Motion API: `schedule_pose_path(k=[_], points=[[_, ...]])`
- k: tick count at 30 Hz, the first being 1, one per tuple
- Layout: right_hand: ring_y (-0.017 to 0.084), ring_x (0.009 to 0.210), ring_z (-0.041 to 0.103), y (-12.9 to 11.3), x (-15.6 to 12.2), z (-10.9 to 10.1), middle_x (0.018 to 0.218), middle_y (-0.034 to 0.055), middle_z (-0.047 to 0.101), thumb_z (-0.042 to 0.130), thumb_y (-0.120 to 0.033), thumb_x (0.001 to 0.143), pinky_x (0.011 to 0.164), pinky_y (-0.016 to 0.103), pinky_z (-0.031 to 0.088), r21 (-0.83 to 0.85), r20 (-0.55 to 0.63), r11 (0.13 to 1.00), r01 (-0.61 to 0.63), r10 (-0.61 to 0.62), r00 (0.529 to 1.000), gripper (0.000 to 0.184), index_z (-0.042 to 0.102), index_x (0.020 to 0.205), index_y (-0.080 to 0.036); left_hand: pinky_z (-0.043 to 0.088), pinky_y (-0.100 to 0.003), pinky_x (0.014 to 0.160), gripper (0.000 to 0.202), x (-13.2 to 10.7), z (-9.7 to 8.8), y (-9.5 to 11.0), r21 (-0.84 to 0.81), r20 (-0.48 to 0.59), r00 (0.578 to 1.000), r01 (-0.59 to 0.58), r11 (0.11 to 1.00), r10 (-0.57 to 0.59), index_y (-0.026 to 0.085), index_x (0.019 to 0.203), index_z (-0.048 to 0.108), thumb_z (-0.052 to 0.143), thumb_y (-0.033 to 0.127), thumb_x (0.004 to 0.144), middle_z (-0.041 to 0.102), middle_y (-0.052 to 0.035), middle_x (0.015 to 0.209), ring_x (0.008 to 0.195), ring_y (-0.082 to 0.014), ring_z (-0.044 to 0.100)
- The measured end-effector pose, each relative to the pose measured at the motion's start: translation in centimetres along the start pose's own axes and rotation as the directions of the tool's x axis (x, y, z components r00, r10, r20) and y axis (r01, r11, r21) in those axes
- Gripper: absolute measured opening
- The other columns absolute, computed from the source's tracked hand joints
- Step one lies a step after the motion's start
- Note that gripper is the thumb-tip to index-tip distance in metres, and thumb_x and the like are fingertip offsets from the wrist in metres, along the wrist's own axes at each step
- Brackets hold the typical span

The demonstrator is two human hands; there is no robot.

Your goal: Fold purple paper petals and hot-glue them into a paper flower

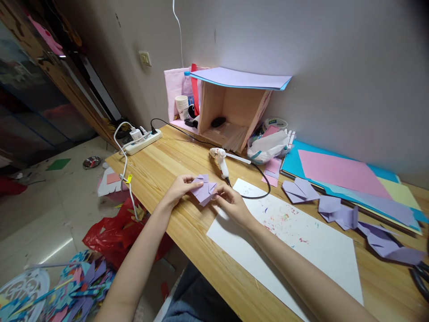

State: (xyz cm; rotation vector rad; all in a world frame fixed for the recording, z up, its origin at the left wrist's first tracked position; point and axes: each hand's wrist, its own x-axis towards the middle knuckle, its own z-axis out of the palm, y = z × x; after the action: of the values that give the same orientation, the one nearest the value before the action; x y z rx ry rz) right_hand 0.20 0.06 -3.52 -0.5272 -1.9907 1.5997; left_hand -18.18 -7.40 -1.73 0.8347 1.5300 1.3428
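Between my two hands is a folded piece of purple paper (203,193), held just above the wooden table. My left hand (181,188) pinches its left side with thumb and fingers. The fingers of my right hand (231,201) grip its right edge. Just beyond the paper lies a white hot glue gun (219,162) with a white glue stick (238,158) beside it. A large white sheet (301,241), marked with coloured specks, lies under my right forearm. Along its far edge rest several folded purple paper pieces (300,190).
A power strip (144,141) with plugs and cables sits at the table's left corner. At the back stands an open box (234,112) topped with purple sheets. Coloured paper sheets (342,172) are stacked at right. Black scissors handles (418,275) show at the right edge. A red plastic bag (112,232) hangs below.
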Motion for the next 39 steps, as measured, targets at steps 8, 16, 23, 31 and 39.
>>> schedule_pose_path(k=[8,16,23,31,39], points=[[0.016,0.084,0.054,0.3,0.3,-0.2,0.089,0.0036,0.054,0.04,-0.034,0.087,0.076,0.03,0.044,0.056,-0.06,0.997,0.046,-0.042,0.997,0.023,0.056,0.079,-0.019,0.039,-0.022,0.055,0.03,0.0,0.3,0.1,0.123,-0.02,0.987,-0.159,0.98,0.162,0.011,0.073,0.066,0.072,0.038,0.061,0.062,-0.0025,0.067,0.061,-0.0121,0.054],[0.014,0.067,0.056,0.5,0.6,0.0,0.076,-0.0001,0.056,0.06,-0.043,0.075,0.059,0.026,0.045,0.213,-0.112,0.975,-0.057,0.083,0.99,0.03,0.05,0.09,-0.021,0.043,-0.022,0.059,0.026,-0.7,1.4,0.2,0.231,0.184,0.974,-0.177,0.957,0.135,0.013,0.075,0.067,0.071,0.036,0.063,0.065,-0.0016,0.071,0.064,-0.0128,0.057],[0.011,0.058,0.052,0.3,0.5,0.0,0.068,-0.0007,0.055,0.06,-0.044,0.075,0.052,0.024,0.041,0.077,-0.128,0.994,-0.073,0.083,0.988,0.027,0.052,0.075,-0.018,0.045,-0.023,0.062,0.026,-0.8,1.5,0.0,0.225,0.279,0.953,-0.185,0.957,0.119,0.013,0.08,0.067,0.069,0.035,0.066,0.065,-0.0023,0.077,0.069,-0.0137,0.059],[0.013,0.062,0.051,0.7,0.5,-0.1,0.071,0.0013,0.056,0.056,-0.043,0.077,0.055,0.024,0.041,-0.029,-0.229,0.999,-0.039,0.032,0.973,0.026,0.054,0.075,-0.018,0.048,-0.027,0.068,0.04,-0.4,1.1,-0.8,0.108,0.335,0.941,-0.096,0.99,0.055,0.014,0.096,0.064,0.074,0.031,0.061,0.066,-0.0065,0.088,0.077,-0.0169,0.061],[0.013,0.062,0.051,0.7,0.7,-0.1,0.07,0.0007,0.055,0.059,-0.042,0.075,0.056,0.025,0.041,0.028,-0.267,0.999,-0.044,0.05,0.962,0.025,0.053,0.075,-0.018,0.049,-0.031,0.076,0.046,-0.5,1.1,-0.2,0.068,0.386,0.921,-0.081,0.994,0.049,0.013,0.102,0.064,0.075,0.031,0.061,0.066,-0.0101,0.1,0.087,-0.021,0.061]])
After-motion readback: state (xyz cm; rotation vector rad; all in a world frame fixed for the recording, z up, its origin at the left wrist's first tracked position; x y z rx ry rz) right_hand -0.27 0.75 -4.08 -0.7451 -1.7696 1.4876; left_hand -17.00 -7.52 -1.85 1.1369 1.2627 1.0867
